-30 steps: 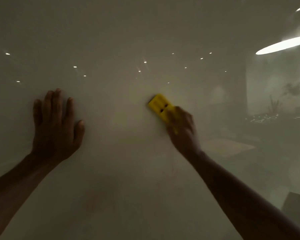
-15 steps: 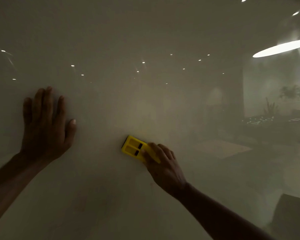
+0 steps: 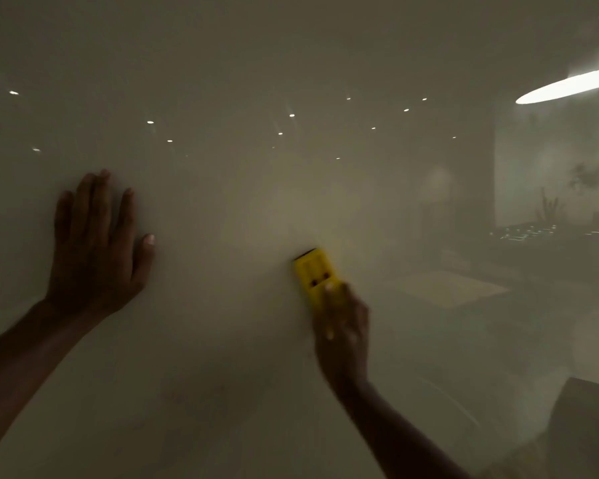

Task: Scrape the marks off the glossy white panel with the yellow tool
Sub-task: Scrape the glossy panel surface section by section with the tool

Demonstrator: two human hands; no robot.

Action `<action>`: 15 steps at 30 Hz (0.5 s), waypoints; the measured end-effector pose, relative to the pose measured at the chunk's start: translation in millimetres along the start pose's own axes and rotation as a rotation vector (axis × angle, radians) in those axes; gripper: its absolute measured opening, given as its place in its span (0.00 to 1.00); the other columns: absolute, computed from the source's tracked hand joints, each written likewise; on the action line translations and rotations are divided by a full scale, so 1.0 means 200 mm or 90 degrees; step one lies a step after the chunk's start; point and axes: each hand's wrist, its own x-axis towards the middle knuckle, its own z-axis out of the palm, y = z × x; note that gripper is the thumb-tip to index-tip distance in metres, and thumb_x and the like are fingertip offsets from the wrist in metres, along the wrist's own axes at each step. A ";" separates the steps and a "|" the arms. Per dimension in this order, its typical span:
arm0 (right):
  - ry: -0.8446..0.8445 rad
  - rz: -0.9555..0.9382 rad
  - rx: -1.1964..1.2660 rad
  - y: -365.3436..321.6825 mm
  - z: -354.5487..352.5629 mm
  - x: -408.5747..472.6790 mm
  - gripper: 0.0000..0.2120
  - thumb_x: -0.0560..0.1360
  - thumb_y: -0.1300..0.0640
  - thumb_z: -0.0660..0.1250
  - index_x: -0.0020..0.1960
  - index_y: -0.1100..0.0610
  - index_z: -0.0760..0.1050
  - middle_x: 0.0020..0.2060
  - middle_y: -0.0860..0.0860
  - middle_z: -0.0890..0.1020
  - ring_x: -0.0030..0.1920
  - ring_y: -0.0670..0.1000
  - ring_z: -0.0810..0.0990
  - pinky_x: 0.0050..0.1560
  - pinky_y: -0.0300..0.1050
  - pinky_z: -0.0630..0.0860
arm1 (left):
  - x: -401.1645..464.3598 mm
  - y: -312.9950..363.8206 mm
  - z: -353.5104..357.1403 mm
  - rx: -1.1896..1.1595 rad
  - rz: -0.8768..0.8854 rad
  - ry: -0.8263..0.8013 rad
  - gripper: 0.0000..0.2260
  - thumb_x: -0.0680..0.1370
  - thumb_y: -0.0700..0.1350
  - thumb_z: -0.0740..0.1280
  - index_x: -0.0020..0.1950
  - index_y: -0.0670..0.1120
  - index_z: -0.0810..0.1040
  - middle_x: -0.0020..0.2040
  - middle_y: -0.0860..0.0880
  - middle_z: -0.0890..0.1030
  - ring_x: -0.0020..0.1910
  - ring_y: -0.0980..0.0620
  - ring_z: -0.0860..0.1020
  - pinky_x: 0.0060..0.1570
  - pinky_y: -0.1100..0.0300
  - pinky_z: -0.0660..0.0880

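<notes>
A glossy white panel point(image 3: 242, 209) fills nearly the whole view and mirrors ceiling lights. My right hand point(image 3: 343, 337) is closed around the lower end of the yellow tool point(image 3: 314, 273), a flat rectangular scraper whose dark blade edge points up and presses on the panel right of centre. My left hand point(image 3: 96, 250) lies flat on the panel at the left, fingers spread and pointing up, holding nothing. Faint reddish smudges point(image 3: 177, 395) show low on the panel, below and left of the tool. The right hand is motion-blurred.
The panel's right side reflects a dim room with a bright oval lamp point(image 3: 567, 86), plants point(image 3: 592, 176) and furniture. A dark object point(image 3: 588, 430) sits at the lower right corner.
The yellow tool went from upper centre down and left half a second ago, and now has swung back to the right with its blade turned upward. My left hand stayed flat on the panel.
</notes>
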 end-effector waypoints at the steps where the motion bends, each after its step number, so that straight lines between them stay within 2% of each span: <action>1: -0.050 -0.124 -0.001 -0.06 0.05 -0.16 0.19 0.80 0.58 0.65 0.71 0.57 0.74 0.68 0.58 0.76 0.67 0.62 0.72 0.65 0.55 0.70 | -0.01 0.00 0.00 -0.002 0.002 0.002 0.28 0.84 0.52 0.55 0.79 0.36 0.64 0.82 0.31 0.57 0.81 0.29 0.57 0.80 0.34 0.51; 2: -0.120 -0.210 0.019 -0.11 0.06 -0.24 0.21 0.81 0.57 0.66 0.73 0.53 0.73 0.69 0.57 0.75 0.67 0.62 0.73 0.64 0.54 0.70 | -0.01 -0.01 0.00 -0.001 0.005 0.002 0.28 0.84 0.52 0.56 0.79 0.36 0.64 0.82 0.31 0.57 0.81 0.29 0.57 0.80 0.34 0.51; 3: -0.132 -0.275 0.029 -0.09 0.06 -0.26 0.23 0.81 0.56 0.68 0.75 0.50 0.70 0.70 0.55 0.73 0.67 0.62 0.73 0.64 0.54 0.70 | -0.02 -0.01 -0.01 -0.002 0.007 0.001 0.28 0.84 0.52 0.56 0.79 0.36 0.64 0.82 0.31 0.57 0.81 0.29 0.57 0.80 0.35 0.50; 4: -0.158 -0.304 0.039 -0.04 0.04 -0.23 0.25 0.81 0.56 0.68 0.76 0.48 0.68 0.71 0.54 0.72 0.67 0.61 0.73 0.63 0.54 0.70 | -0.04 -0.02 -0.01 -0.003 0.008 0.000 0.28 0.84 0.52 0.56 0.79 0.36 0.64 0.82 0.31 0.57 0.81 0.29 0.57 0.80 0.35 0.50; 5: -0.129 -0.302 0.024 0.02 0.04 -0.18 0.25 0.80 0.56 0.69 0.75 0.46 0.69 0.71 0.52 0.72 0.66 0.60 0.74 0.63 0.53 0.71 | -0.05 -0.04 -0.02 -0.003 0.008 -0.001 0.28 0.84 0.52 0.56 0.79 0.36 0.64 0.82 0.31 0.57 0.81 0.29 0.57 0.80 0.35 0.50; 6: -0.128 -0.220 0.035 0.05 0.01 -0.13 0.25 0.80 0.55 0.69 0.74 0.43 0.69 0.71 0.47 0.72 0.67 0.58 0.74 0.65 0.51 0.71 | -0.07 -0.05 -0.03 -0.002 0.008 -0.003 0.28 0.84 0.51 0.56 0.79 0.36 0.64 0.82 0.31 0.57 0.80 0.29 0.57 0.80 0.35 0.50; 8: -0.085 0.006 0.014 0.14 -0.04 -0.05 0.25 0.80 0.50 0.65 0.72 0.32 0.63 0.71 0.32 0.66 0.70 0.46 0.70 0.70 0.44 0.68 | -0.11 -0.08 -0.04 0.002 0.013 -0.006 0.28 0.84 0.51 0.56 0.79 0.36 0.64 0.82 0.31 0.58 0.80 0.29 0.58 0.80 0.35 0.50; 9: -0.062 0.101 -0.008 0.20 -0.06 -0.03 0.24 0.80 0.47 0.62 0.72 0.30 0.61 0.71 0.31 0.65 0.72 0.43 0.67 0.73 0.43 0.66 | -0.12 -0.10 -0.06 0.005 0.012 -0.010 0.28 0.84 0.51 0.56 0.79 0.36 0.64 0.82 0.31 0.57 0.80 0.28 0.58 0.80 0.35 0.51; 12: -0.013 0.328 0.002 0.23 -0.06 -0.06 0.22 0.82 0.41 0.57 0.75 0.42 0.66 0.75 0.47 0.66 0.75 0.50 0.64 0.75 0.49 0.63 | -0.19 -0.16 -0.08 0.014 0.014 -0.022 0.28 0.84 0.51 0.56 0.79 0.36 0.64 0.82 0.30 0.56 0.80 0.28 0.57 0.79 0.34 0.51; 14: 0.031 0.335 0.027 0.10 0.00 -0.18 0.23 0.82 0.47 0.62 0.75 0.53 0.69 0.72 0.59 0.70 0.70 0.62 0.70 0.67 0.57 0.72 | -0.24 -0.20 -0.10 0.013 0.008 -0.030 0.28 0.84 0.51 0.57 0.79 0.35 0.64 0.82 0.30 0.56 0.81 0.28 0.56 0.79 0.34 0.51; 15: 0.049 0.288 0.031 0.01 0.04 -0.26 0.24 0.81 0.53 0.64 0.75 0.55 0.69 0.70 0.62 0.71 0.67 0.65 0.72 0.63 0.59 0.75 | -0.26 -0.21 -0.10 0.012 0.003 -0.033 0.29 0.84 0.51 0.57 0.79 0.35 0.64 0.82 0.30 0.56 0.81 0.28 0.56 0.80 0.34 0.51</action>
